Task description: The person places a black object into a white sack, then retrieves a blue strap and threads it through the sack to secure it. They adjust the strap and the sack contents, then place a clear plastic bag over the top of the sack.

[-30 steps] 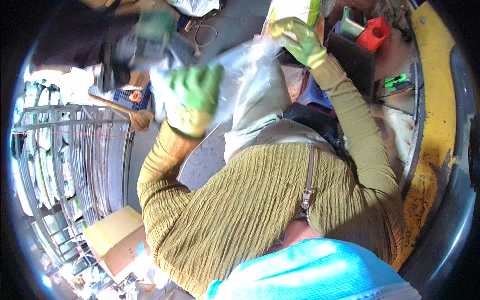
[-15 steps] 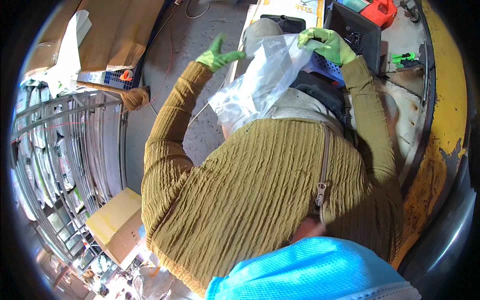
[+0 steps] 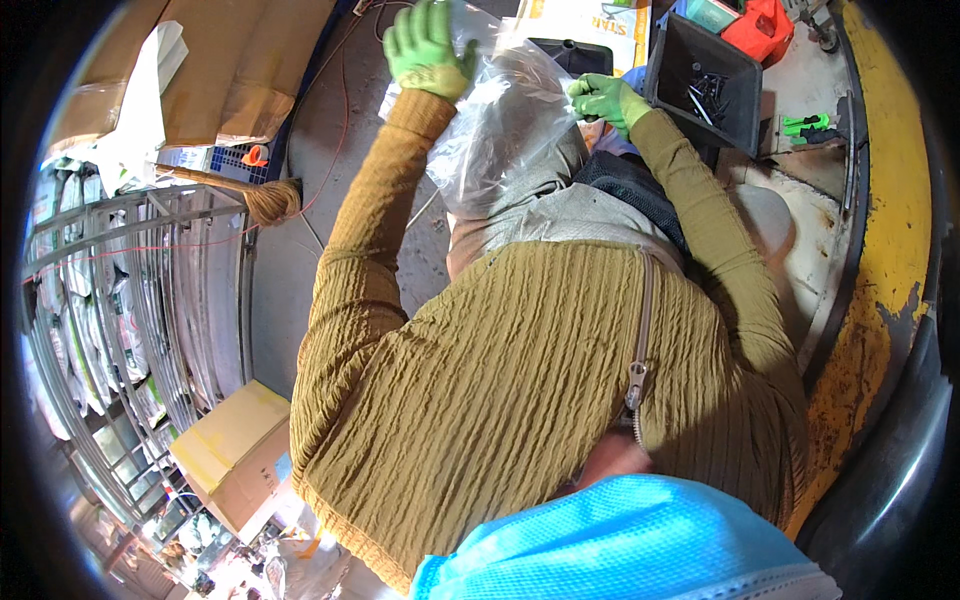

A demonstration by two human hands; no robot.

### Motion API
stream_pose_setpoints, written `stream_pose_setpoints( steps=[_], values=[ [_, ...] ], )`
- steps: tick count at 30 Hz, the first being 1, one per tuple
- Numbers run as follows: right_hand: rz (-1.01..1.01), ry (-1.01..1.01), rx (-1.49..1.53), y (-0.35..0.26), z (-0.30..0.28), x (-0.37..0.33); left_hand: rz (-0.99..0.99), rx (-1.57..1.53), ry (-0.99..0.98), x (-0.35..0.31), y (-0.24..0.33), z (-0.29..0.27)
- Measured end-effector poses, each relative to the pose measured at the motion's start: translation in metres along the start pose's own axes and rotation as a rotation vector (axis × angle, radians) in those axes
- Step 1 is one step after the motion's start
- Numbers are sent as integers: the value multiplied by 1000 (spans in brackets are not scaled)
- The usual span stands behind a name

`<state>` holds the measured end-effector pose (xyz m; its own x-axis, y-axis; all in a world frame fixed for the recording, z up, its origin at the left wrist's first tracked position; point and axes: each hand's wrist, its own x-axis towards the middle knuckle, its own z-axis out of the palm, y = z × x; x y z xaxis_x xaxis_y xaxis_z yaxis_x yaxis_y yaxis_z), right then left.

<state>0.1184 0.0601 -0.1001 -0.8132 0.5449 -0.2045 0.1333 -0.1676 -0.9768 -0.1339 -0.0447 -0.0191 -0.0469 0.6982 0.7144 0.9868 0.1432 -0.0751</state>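
Observation:
A clear plastic bag (image 3: pixel 500 135) lies spread over my lap and knee. My right hand (image 3: pixel 608 100), in a green glove, pinches the bag's right edge with thumb and fingers closed. At the bag's far left edge is my left hand (image 3: pixel 428 48), also gloved in green; its fingers are stretched out and apart. Whether the left palm touches the plastic I cannot tell. Close by on the right stands a dark grey bin (image 3: pixel 705 80) with several dark, thin parts inside.
A straw broom (image 3: pixel 270 200) and large cardboard sheets (image 3: pixel 215 80) are at the far left, above a metal rack (image 3: pixel 140 250). A cardboard box (image 3: pixel 232 450) sits at the lower left. Green clips (image 3: pixel 806 125) and a red container (image 3: pixel 762 35) lie on the right.
My left hand has moved away from me, up along the bag. The right hand has shifted left with the bag's edge, and the bag now lies farther out over my knee.

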Motion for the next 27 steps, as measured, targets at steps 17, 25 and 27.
stream_pose_setpoints(
  steps=[17,25,27],
  values=[
    [136,348,-130,8,-24,-46,-160,-456,-626,-47,69,20],
    [261,-56,110,19,-13,-41,-58,-200,-518,-32,69,36],
    [331,-69,-48,29,-23,-45,-93,-253,-606,-36,71,42]
  ],
)
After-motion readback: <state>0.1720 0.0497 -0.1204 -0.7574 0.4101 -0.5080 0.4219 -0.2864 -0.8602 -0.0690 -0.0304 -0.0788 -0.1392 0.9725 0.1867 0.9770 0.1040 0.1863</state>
